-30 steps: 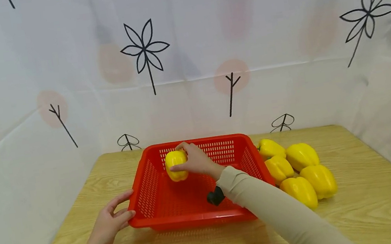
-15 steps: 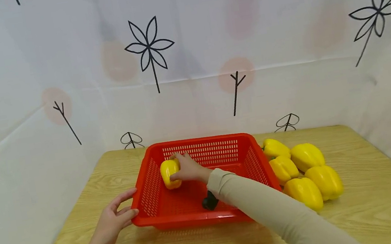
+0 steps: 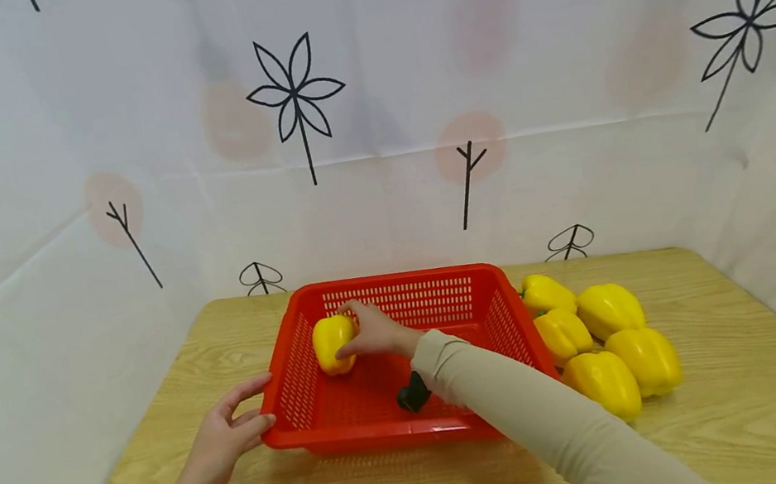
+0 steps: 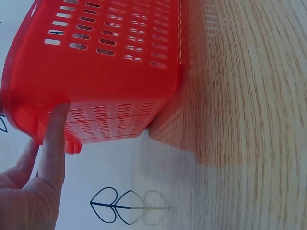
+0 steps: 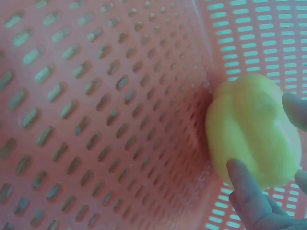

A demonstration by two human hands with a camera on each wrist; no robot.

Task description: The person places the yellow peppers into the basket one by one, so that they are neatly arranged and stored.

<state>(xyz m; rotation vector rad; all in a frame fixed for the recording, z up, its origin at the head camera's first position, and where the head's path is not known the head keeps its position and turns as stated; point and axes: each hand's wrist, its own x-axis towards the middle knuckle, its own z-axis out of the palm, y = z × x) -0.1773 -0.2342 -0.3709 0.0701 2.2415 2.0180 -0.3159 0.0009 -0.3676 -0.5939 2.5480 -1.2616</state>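
Observation:
My right hand (image 3: 377,334) holds a yellow bell pepper (image 3: 332,345) inside the red plastic basket (image 3: 386,429), at its left back part. In the right wrist view the pepper (image 5: 252,129) sits close to the slotted basket wall (image 5: 254,28), with fingertips (image 5: 242,177) against its side. My left hand (image 3: 217,439) holds the basket's left rim near the front corner. One fairly straight finger (image 4: 53,148) lies under the rim in the left wrist view. The right sleeve covers part of the basket's front right side.
Several yellow bell peppers (image 3: 609,311) lie grouped on the wooden table (image 3: 746,372), right of the basket. A black object (image 3: 413,394) shows by the right wrist. Behind the table hangs a white cloth (image 3: 384,217) with plant drawings.
My right hand has lowered the pepper and brought it left, toward the basket's left wall. My left hand stays at the rim. The head view has shifted slightly.

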